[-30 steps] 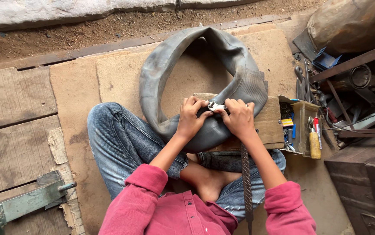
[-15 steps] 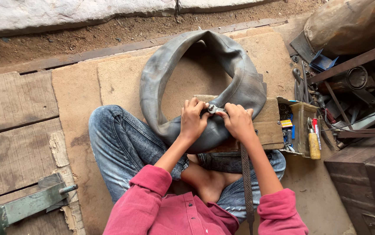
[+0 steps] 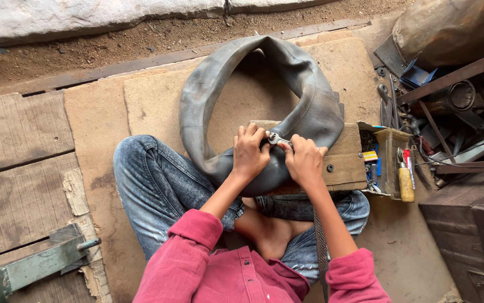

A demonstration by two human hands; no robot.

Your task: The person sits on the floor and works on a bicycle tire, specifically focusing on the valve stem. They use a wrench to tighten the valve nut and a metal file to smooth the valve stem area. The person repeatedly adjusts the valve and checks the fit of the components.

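Observation:
A grey rubber inner tube [image 3: 208, 95] lies looped over a low wooden box [image 3: 345, 160] in front of my crossed legs in blue jeans. My left hand [image 3: 249, 152] presses down on the near part of the tube beside its valve. My right hand [image 3: 304, 161] grips a small metal spanner [image 3: 275, 138], whose head sits on the valve between both hands. Both hands are closed around the tube's fold, thumbs close together.
An open wooden tool tray [image 3: 390, 165] with a yellow-handled tool and small items stands right of the box. Metal scrap, rods and a dark crate [image 3: 469, 224] crowd the right side. Wooden planks [image 3: 20, 163] and a green metal part [image 3: 45, 264] lie left. Bare dirt runs along the top.
The hands stay on the valve with only slight shifts of the fingers and spanner; the view has moved a little.

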